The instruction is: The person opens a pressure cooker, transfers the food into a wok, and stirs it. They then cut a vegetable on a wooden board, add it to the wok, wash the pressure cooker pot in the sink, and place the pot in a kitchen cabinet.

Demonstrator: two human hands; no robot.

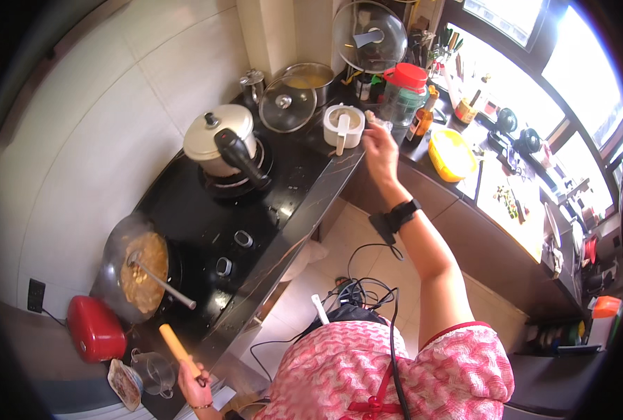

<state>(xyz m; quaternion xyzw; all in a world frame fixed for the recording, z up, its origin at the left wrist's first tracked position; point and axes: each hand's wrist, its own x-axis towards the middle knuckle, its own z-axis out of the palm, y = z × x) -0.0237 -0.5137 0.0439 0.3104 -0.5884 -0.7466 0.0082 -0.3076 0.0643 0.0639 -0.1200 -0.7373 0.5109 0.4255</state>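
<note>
At the lower left my left hand [193, 383] grips a light wooden handle [176, 348], which points up towards the wok. My right hand [382, 152] reaches out at the upper middle, beside a white lidded container [337, 135]; its fingertips are near a small crumpled clear packet [383, 124], and whether they hold it I cannot tell. Brown, saucy food [141, 286] lies in the wok [113, 270], with a metal ladle [162, 283] resting in it. A pressure cooker [222, 134] with a black handle stands on the back burner.
A red appliance [95, 328], a clear glass pot [154, 373] and a bowl [125, 386] stand below the wok. A glass lid [287, 105] leans on a steel pot [314, 73]. Right of my right hand are a red-lidded jar [403, 100], a sauce bottle [420, 121], a yellow basket [450, 157] and a cutting board [531, 226].
</note>
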